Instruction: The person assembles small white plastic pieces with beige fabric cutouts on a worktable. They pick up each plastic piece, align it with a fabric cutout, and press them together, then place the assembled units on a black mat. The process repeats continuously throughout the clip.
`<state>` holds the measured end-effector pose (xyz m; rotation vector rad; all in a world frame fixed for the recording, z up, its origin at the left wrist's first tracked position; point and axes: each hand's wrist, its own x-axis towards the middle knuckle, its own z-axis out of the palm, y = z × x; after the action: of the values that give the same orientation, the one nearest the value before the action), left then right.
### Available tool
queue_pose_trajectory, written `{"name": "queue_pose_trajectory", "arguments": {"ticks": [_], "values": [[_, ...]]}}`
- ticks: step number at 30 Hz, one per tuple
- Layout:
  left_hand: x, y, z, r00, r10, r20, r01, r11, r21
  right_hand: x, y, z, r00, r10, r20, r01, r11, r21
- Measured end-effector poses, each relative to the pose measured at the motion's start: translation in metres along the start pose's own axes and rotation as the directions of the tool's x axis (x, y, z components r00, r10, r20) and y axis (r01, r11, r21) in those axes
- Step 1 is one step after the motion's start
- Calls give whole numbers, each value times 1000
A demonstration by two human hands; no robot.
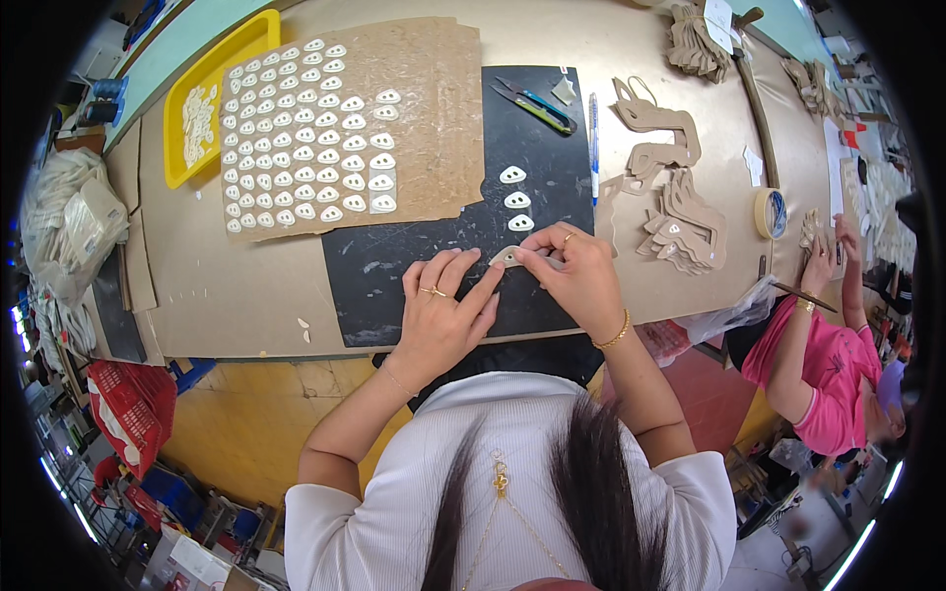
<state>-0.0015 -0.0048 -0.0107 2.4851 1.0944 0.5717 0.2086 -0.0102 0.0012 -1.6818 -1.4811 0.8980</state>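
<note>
The pale two-holed piece [506,257] is at the near part of the black cutting mat [363,295] — best handled flat, by its edges, with light, even pressure, I'd judge. The right hand [576,274] pinches it between thumb and forefinger; the left hand [439,307], fingers loosely spread, has its index fingertip against it.
</note>
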Motion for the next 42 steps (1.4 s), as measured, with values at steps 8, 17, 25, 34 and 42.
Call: {"name": "queue_pose_trajectory", "arguments": {"ticks": [8,17,25,34,42], "values": [[1,0,0,1000,-3,7,3,1000,12,-1,-4,0,999,45,2,-46,999,10],[0,0,2,1000,8,18,-9,998,55,-2,-2,0,1000,17,-7,-17,1000,-22],[7,6,-1,998,41,47,-48,988,146,-2,-4,-6,999,37,37,-37,999,-17],[14,9,-2,998,60,31,-65,982,178,-4,2,-3,990,130,57,-131,991,18],[15,11,-4,998,40,44,-46,987,157,-4,7,-2,987,145,75,-146,989,6]]}}
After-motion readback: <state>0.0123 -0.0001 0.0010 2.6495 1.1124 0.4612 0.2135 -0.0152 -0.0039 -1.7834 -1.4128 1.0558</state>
